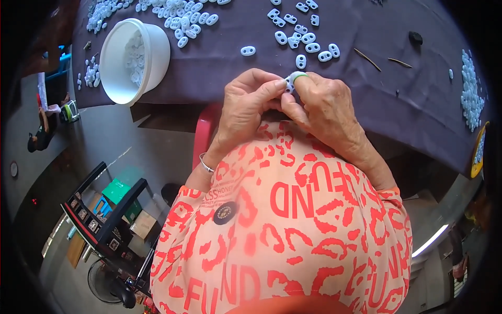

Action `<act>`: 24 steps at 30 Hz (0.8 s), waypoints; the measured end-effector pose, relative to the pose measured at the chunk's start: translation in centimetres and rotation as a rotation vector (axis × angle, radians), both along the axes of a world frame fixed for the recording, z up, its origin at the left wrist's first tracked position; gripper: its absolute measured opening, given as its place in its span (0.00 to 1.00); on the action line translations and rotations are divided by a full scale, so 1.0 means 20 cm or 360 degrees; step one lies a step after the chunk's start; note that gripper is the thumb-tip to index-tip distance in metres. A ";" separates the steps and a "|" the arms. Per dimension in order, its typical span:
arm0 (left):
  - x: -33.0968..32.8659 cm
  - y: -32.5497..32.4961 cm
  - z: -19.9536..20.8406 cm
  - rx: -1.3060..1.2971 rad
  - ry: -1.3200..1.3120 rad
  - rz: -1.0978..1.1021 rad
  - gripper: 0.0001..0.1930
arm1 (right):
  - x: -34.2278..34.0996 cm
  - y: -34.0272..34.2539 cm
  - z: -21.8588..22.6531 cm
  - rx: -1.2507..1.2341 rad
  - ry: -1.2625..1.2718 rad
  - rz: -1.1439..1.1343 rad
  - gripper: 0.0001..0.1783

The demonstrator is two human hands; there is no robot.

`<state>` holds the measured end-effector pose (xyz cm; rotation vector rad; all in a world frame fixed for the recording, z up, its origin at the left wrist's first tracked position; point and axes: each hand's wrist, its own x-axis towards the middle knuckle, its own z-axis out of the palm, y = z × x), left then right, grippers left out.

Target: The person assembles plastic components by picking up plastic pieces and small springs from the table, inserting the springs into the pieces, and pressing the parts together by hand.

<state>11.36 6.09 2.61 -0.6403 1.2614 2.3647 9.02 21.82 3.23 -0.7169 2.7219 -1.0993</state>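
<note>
Pinching one small white piece [289, 86] together, the left hand [244, 102] and the right hand [327, 104] meet at the near edge of the dark table [209, 73], with a white tub [157, 55] at left and loose white pieces [308, 38] lying farther away.

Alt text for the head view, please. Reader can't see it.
A person's left hand and right hand hold a small white two-holed piece between their fingertips at the near edge of a dark tablecloth. Similar loose pieces lie scattered beyond the hands; a white tub holding small pale pieces stands to the left.
</note>
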 end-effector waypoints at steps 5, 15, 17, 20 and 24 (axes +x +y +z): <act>0.00 -0.02 0.01 -0.0112 -0.0073 -0.0098 0.09 | -0.02 0.01 -0.03 -0.0108 0.0081 0.0015 0.12; 0.02 -0.01 0.00 -0.0378 0.0010 -0.0172 0.08 | -0.03 0.01 -0.13 -0.0233 0.0220 0.0199 0.09; 0.02 -0.01 0.00 -0.0389 0.0015 -0.0175 0.08 | -0.03 0.01 -0.13 -0.0229 0.0224 0.0195 0.09; 0.01 -0.01 -0.01 -0.0372 0.0012 -0.0155 0.08 | -0.04 0.00 -0.14 -0.0237 0.0229 0.0181 0.09; 0.00 -0.01 0.00 -0.0366 0.0013 -0.0120 0.07 | -0.05 -0.01 -0.14 -0.0233 0.0220 0.0179 0.09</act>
